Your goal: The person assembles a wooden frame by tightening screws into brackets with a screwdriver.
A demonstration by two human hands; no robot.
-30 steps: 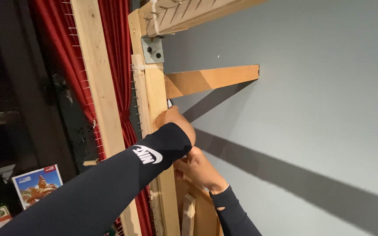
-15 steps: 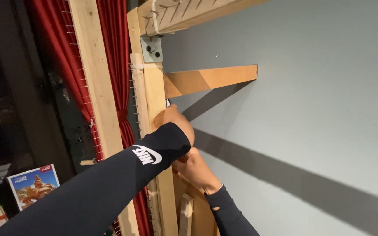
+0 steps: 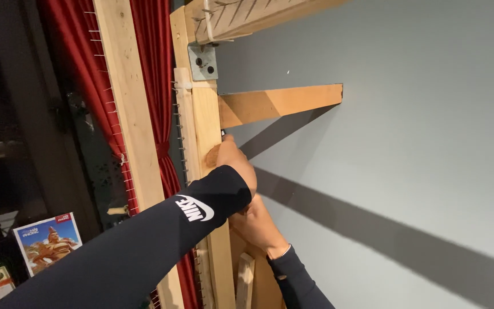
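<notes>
Both hands are pressed against a wooden post (image 3: 207,143) beside a grey wall (image 3: 407,143) and red curtain (image 3: 150,86); the left hand (image 3: 234,160) and right hand (image 3: 258,226) are curled, finger states indiscernible.

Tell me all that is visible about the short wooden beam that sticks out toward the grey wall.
The short pale wooden beam looks like plain sawn timber with a square cut end. It juts sideways from the upright wooden post, just below a grey metal bracket, reaches to the grey wall and throws a dark shadow there. The left hand lies just under it.
</notes>
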